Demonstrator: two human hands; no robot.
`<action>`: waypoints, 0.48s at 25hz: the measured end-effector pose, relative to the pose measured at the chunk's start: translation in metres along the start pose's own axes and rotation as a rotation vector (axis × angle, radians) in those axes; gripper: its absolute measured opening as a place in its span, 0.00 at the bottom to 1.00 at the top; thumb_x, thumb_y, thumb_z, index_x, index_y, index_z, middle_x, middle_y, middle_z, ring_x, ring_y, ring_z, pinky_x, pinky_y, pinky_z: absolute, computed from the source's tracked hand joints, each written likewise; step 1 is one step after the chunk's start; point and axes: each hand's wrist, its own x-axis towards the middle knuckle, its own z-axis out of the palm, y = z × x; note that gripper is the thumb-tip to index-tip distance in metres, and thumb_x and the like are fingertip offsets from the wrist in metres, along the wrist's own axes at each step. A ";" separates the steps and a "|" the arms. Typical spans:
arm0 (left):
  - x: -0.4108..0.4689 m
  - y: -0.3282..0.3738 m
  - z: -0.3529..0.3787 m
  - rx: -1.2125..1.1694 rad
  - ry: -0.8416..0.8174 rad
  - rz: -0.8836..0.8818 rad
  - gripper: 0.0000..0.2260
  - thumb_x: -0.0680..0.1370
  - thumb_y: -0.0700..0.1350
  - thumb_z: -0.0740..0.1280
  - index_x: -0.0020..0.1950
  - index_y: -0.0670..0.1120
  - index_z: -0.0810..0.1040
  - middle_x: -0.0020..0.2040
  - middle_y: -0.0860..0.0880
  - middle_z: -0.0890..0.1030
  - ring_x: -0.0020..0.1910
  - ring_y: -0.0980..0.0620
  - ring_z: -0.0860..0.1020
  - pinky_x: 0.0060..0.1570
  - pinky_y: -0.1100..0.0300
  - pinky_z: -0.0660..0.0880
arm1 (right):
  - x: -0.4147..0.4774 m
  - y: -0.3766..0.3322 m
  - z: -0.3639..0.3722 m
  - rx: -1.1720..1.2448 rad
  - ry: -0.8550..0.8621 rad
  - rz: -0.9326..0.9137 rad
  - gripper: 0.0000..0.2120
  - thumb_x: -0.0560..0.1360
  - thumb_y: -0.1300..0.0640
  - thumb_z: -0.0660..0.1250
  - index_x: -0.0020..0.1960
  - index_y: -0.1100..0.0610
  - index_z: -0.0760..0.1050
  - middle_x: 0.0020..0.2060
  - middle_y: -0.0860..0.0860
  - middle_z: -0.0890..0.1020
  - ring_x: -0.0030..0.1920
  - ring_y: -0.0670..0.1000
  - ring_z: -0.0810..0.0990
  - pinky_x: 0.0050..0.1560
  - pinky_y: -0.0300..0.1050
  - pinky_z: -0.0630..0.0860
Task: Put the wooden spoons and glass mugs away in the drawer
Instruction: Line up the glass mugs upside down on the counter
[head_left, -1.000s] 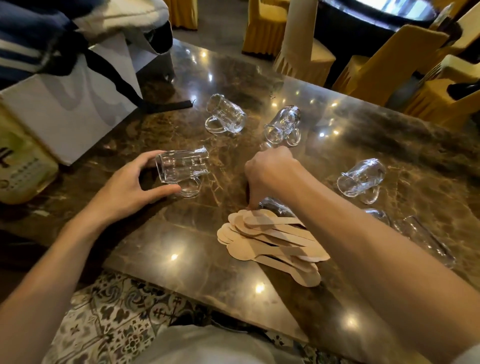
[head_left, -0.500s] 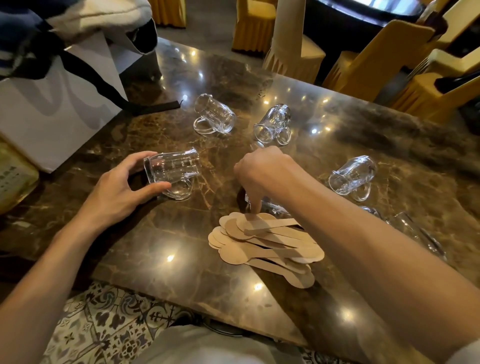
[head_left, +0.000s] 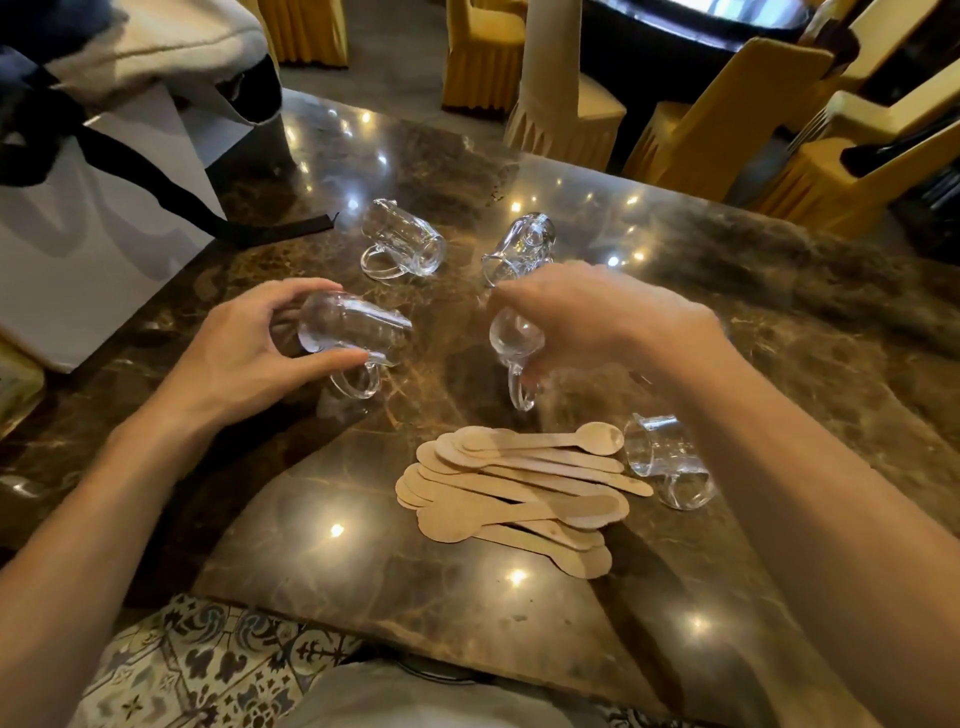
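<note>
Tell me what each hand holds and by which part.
The left hand grips a glass mug by its body. The right hand holds a second glass mug by its upper end, handle hanging free.

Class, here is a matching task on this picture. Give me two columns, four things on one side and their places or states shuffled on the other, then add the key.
Column A
1. wooden spoons
2. left hand
3. right hand
4. white bag

Column B
a. grips the centre mug from above
b. stands at the left side of the table
c. lie in a loose pile near the front edge
d. holds the left mug round its body, fingers and thumb curled

Pairs: 1-c, 2-d, 3-a, 4-b
</note>
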 end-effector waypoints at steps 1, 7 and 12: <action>0.006 0.006 0.003 0.043 -0.008 0.019 0.31 0.61 0.60 0.73 0.63 0.56 0.74 0.57 0.56 0.76 0.53 0.62 0.74 0.47 0.70 0.68 | -0.003 0.007 0.002 0.032 0.046 0.003 0.26 0.63 0.52 0.77 0.58 0.51 0.71 0.50 0.52 0.81 0.50 0.57 0.80 0.47 0.55 0.79; 0.048 0.040 0.027 0.242 -0.101 0.059 0.37 0.57 0.67 0.71 0.62 0.51 0.76 0.49 0.54 0.74 0.47 0.55 0.73 0.43 0.63 0.68 | -0.012 0.045 0.008 0.371 0.208 0.059 0.29 0.62 0.50 0.79 0.60 0.46 0.71 0.55 0.47 0.79 0.54 0.49 0.76 0.53 0.45 0.74; 0.077 0.051 0.048 0.347 -0.120 0.086 0.36 0.58 0.69 0.71 0.60 0.51 0.77 0.46 0.54 0.73 0.45 0.54 0.72 0.38 0.63 0.66 | -0.015 0.062 0.018 0.517 0.248 0.059 0.27 0.64 0.51 0.77 0.61 0.48 0.72 0.58 0.46 0.78 0.58 0.44 0.73 0.59 0.42 0.69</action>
